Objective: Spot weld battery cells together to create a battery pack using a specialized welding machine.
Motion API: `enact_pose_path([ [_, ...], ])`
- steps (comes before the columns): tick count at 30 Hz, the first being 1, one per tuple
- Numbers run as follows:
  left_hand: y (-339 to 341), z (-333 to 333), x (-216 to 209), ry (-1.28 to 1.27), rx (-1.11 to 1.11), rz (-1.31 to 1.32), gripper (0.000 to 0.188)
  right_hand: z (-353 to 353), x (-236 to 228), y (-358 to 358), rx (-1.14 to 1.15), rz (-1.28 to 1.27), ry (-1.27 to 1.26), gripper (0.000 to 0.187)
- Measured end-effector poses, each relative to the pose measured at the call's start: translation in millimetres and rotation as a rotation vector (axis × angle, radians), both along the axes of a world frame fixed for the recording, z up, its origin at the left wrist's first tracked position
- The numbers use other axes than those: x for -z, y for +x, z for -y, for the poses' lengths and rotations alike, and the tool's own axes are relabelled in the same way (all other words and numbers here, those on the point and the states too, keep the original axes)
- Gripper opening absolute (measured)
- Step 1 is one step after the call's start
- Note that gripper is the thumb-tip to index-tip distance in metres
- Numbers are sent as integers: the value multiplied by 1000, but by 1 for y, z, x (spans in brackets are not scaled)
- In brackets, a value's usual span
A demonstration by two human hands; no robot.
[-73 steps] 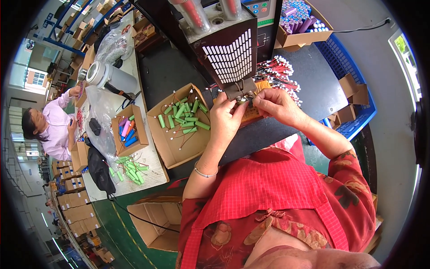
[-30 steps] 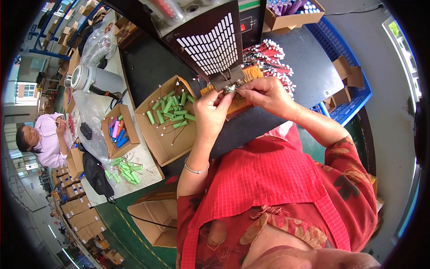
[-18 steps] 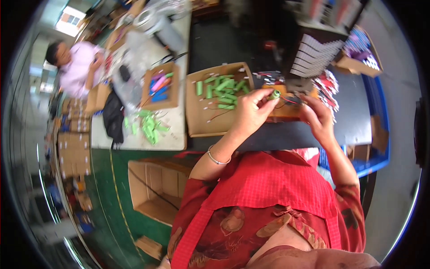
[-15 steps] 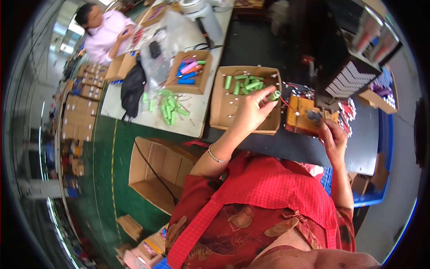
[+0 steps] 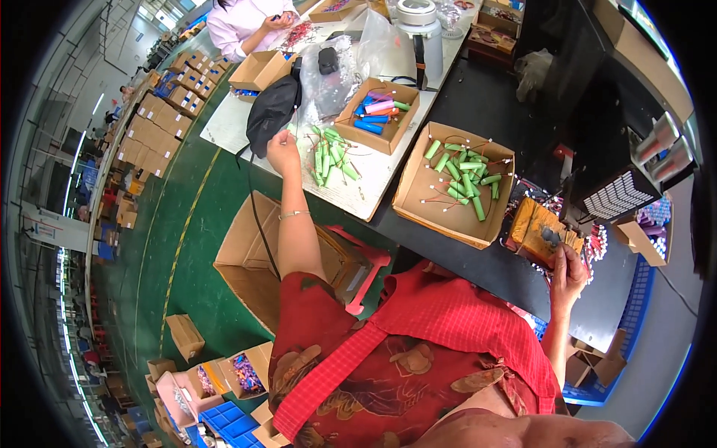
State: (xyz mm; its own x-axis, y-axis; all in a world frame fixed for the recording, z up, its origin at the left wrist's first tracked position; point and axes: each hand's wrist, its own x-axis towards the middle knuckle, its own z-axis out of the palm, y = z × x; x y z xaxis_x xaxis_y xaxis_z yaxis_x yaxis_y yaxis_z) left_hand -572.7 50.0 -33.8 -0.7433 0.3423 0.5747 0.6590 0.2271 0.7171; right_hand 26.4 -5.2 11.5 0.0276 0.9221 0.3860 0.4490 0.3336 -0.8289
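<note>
My left hand (image 5: pixel 282 151) is stretched out to the white table, fingers pinched together beside a loose pile of green battery cells (image 5: pixel 328 158). A sliver of pale green shows at its fingertips; what they hold is hidden. My right hand (image 5: pixel 569 272) is closed at the front edge of a worn yellow-brown block (image 5: pixel 543 231) with a dark patch on top. Whatever lies between those fingers is too small to name. Between my hands stands a shallow cardboard box (image 5: pixel 412 205) holding several green cells (image 5: pixel 467 173) with thin wires and small white connectors.
A smaller carton (image 5: pixel 351 123) holds blue, pink and orange cells. Near it lie a black bag (image 5: pixel 272 112) and clear plastic (image 5: pixel 321 89). A black machine (image 5: pixel 620 190) rises behind the block. An open carton (image 5: pixel 246 261) stands on the floor. Another person's hands (image 5: pixel 280 21) work across the table.
My left hand has left the cardboard box, where it held a green cell, and reached left to the pile on the white table. My right hand stays by the block. The view has shifted left.
</note>
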Motion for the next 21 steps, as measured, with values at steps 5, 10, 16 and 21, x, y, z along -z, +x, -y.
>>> enact_pose_path([
  [5,-23,-5,9,-589,27,-114,21,-3,4,-5,12,-2,28,11],
  [10,8,10,-30,-185,-143,-123,25,-1,3,-9,54,23,78,11],
  [16,129,27,-84,644,1137,959,31,1,-4,-11,79,74,47,10],
  [21,213,34,-82,617,1558,1379,34,8,-17,-24,-37,55,34,8],
])
